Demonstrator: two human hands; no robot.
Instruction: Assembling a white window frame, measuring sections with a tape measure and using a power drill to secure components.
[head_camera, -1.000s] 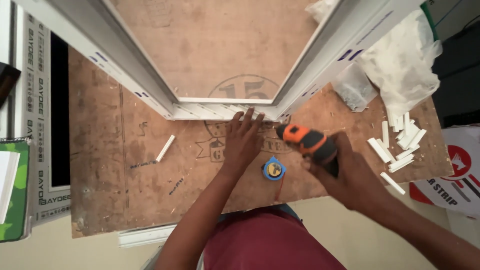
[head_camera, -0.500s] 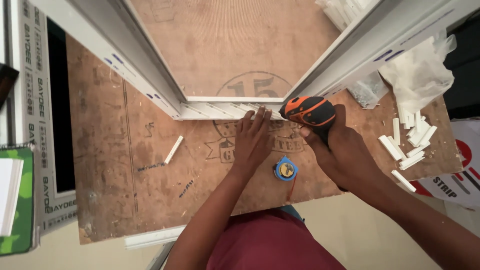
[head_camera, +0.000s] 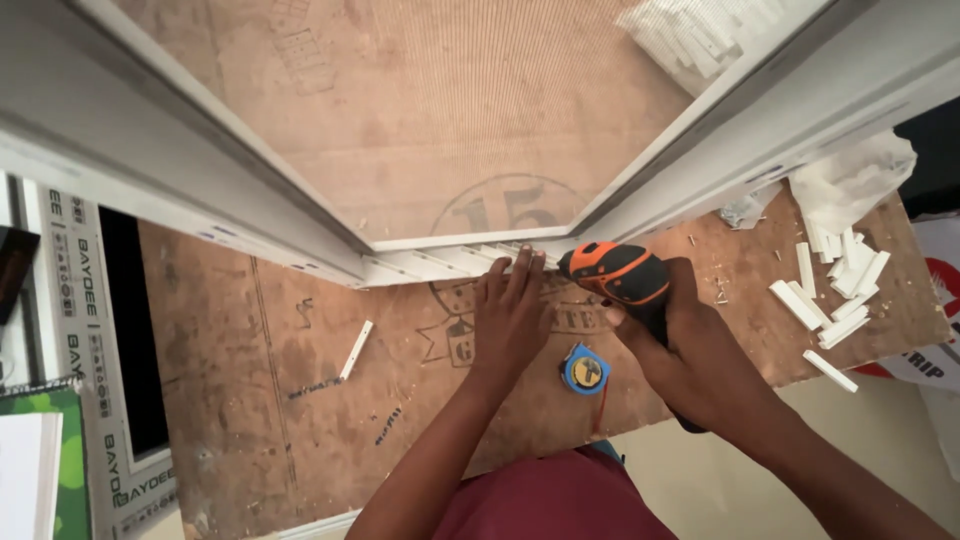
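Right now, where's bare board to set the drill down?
Bare plywood board lies left of the left hand, around the lone white strip. It is crowded near the right hand holding the drill: tape measure beside it, white offcuts at the right edge.

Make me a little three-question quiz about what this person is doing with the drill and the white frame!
1. True or false: the right hand holds the orange and black drill.
2. What does the left hand rest on? A) the white frame B) the tape measure C) the heap of white strips
3. Fill in: the blue and yellow tape measure lies on the brown board between the two ____.

Key: 1 true. 2 A, its fingertips lie on the frame's bottom edge. 3 arms.
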